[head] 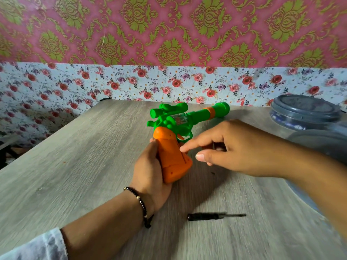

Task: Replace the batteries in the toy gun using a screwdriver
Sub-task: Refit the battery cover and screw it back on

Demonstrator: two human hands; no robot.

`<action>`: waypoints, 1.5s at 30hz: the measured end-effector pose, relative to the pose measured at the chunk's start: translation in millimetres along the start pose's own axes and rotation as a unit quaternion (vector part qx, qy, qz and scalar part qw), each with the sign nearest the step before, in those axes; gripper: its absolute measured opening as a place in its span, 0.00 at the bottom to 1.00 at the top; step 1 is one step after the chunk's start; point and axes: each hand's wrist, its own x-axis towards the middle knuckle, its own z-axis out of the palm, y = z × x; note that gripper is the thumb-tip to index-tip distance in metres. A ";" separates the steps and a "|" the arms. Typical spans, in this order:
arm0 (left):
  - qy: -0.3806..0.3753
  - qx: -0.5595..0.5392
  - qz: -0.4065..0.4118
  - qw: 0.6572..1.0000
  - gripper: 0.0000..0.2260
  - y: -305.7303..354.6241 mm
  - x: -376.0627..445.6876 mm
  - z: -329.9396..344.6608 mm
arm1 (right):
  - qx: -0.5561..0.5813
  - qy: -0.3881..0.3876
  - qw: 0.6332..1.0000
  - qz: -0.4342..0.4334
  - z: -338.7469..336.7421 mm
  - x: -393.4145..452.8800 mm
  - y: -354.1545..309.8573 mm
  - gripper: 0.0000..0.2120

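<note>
The toy gun (176,132) sits near the middle of the grey wood-grain worktop (75,166), held up by its orange grip with the green barrel pointing away and to the right, toward the far edge. The left hand (150,169) wraps around the left and underside of the orange grip, thumb along its near side, fingers curled behind it out of view; a dark beaded bracelet (139,199) circles that wrist, and a pale sleeve (37,246) shows at the lower left corner. The right hand (225,149) comes in from the right, held just above the worktop, with the forefinger stretched out so its tip touches the right side of the orange grip below the trigger; the thumb is extended beneath it, and the other fingers are loosely bent and grasp nothing. A black screwdriver (216,216) lies flat on the worktop nearer the person, well apart from both hands, handle to the left and shaft to the right. A grey lidded plastic jar (304,109) stands at the far right of the worktop. Behind it all, floral paper (169,85) covers the lower wall under pink and green patterned wallpaper (169,30).
</note>
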 end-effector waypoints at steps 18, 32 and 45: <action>-0.058 0.112 0.094 0.988 0.12 -6.7 -3.9 2.6 | -0.029 0.054 0.997 0.039 -16.9 -0.6 22.6 0.04; -0.087 0.081 0.079 0.990 0.14 -5.1 -1.7 -1.0 | -0.123 -0.036 0.989 0.074 16.1 6.5 48.8 0.05; -0.092 0.108 0.085 0.986 0.14 -3.3 -6.2 1.6 | -0.158 -0.059 0.981 0.091 22.8 9.3 49.1 0.05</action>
